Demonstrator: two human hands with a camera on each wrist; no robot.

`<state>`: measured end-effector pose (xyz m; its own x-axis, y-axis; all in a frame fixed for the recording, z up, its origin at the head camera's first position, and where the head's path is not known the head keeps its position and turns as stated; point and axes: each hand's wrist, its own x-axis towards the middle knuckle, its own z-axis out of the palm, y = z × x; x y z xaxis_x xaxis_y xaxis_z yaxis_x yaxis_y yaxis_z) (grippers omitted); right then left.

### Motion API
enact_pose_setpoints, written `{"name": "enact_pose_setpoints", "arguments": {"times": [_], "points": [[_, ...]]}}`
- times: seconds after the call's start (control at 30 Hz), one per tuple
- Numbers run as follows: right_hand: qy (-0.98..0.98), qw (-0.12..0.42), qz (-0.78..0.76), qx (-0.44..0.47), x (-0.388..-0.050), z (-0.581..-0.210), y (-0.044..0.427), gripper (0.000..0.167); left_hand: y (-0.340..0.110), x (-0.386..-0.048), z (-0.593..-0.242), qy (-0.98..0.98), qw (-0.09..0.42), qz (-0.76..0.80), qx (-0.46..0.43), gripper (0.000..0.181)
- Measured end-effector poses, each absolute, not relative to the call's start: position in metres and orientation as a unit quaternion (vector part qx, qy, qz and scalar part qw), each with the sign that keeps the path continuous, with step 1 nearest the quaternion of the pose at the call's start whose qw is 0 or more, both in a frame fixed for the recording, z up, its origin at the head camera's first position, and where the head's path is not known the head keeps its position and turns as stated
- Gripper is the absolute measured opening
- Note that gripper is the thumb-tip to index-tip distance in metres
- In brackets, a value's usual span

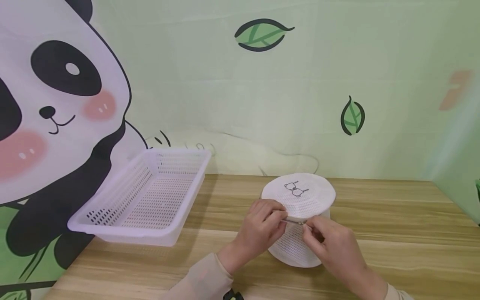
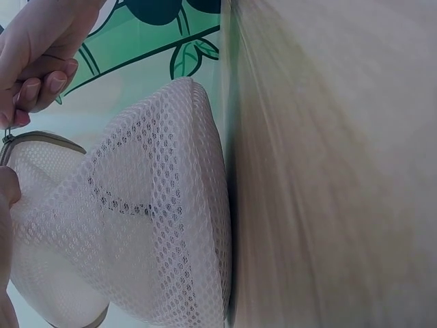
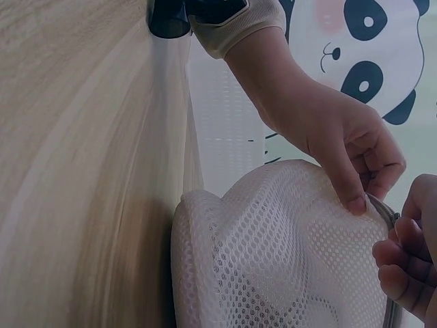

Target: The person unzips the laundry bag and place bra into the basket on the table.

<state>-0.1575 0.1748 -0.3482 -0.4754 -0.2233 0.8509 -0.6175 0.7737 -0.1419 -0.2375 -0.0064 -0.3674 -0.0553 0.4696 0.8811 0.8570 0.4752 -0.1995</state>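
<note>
A white, drum-shaped mesh laundry bag stands upright on the table, a line drawing of a bra printed on its round lid. A grey zipper runs along the rim under the lid. My left hand pinches the bag's edge beside the zipper, thumb on the mesh. Close by on the right, my right hand pinches the small zipper pull between thumb and fingers. The mesh side bulges and creases in both wrist views. Whatever lies inside the bag cannot be made out.
To the left, a white plastic basket with slotted walls stands on the wood-grain table. Behind the table hangs a green backdrop printed with a panda and leaves.
</note>
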Motion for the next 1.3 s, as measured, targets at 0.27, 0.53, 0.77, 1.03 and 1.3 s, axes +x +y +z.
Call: {"name": "enact_pose_setpoints", "arguments": {"times": [0.27, 0.53, 0.77, 1.03, 1.3], "points": [[-0.834, 0.443, 0.218, 0.245, -0.1572, -0.3476, 0.1749, 0.016, -0.0065, -0.2386, -0.3677, -0.697, 0.504, -0.195, -0.472, 0.015], [-0.834, 0.443, 0.217, 0.248, -0.1580, -0.3484, 0.1761, 0.016, -0.0065, -0.2389, -0.3671, -0.696, 0.508, -0.190, -0.471, 0.015], [-0.834, 0.440, 0.221, 0.247, -0.1580, -0.3478, 0.1761, 0.017, -0.0067, -0.2391, -0.3677, -0.697, 0.511, -0.186, -0.468, 0.016], [-0.837, 0.438, 0.220, 0.244, -0.1578, -0.3463, 0.1769, 0.017, -0.0067, -0.2394, -0.3679, -0.693, 0.520, -0.185, -0.464, 0.016], [-0.837, 0.440, 0.219, 0.240, -0.1587, -0.3456, 0.1792, 0.018, -0.0072, -0.2395, -0.3683, -0.693, 0.518, -0.192, -0.463, 0.015]]}}
